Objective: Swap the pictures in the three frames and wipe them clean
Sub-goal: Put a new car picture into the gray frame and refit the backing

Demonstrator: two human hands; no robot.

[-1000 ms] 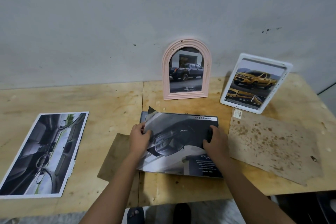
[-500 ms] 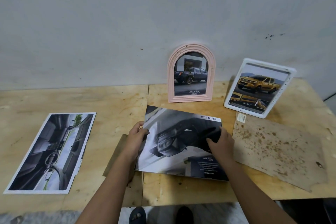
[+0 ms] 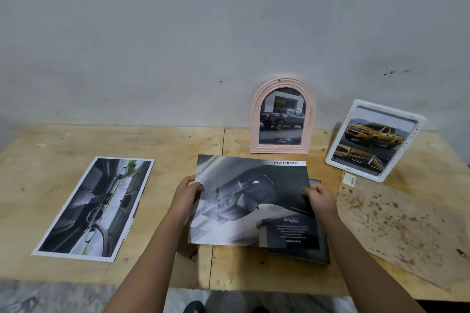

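Where fingers meet print (image 3: 251,201): left thumb (image 3: 197,187) laid over the left edge, other fingers tucked behind; right fingertips (image 3: 309,189) curled onto the right edge; a pinch on each side, neither slack
left hand (image 3: 187,192): clasps the sheet about halfway along its left side
right hand (image 3: 321,197): clasps the opposite side at much the same height
print: glossy car-interior page headed DOUBLE CAB, upside down to the wearer; spans the gap between both hands, over the near middle of the table (image 3: 152,145); apparently raised a little off what lies below, though whether its near edge rests there cannot be told
handling: judged light, thin and floppy; likely to sag or crease if taken by one corner; glossy face apt to slip and to take fingerprints; best taken by opposite edges with a light pinch, well away from the picture's middle
dark frame (image 3: 300,254): flat beneath the print; seen only past its near-right corner and beside the right hand
backing board (image 3: 401,223): brown, spotted, flat just right of the dark frame
pink arched frame (image 3: 255,119): upright against the wall (image 3: 178,46) beyond the print; holds a dark pickup picture
white frame (image 3: 357,170): leaning, right of the pink one; holds a yellow pickup picture
loose print (image 3: 96,207): flat, well apart to the left
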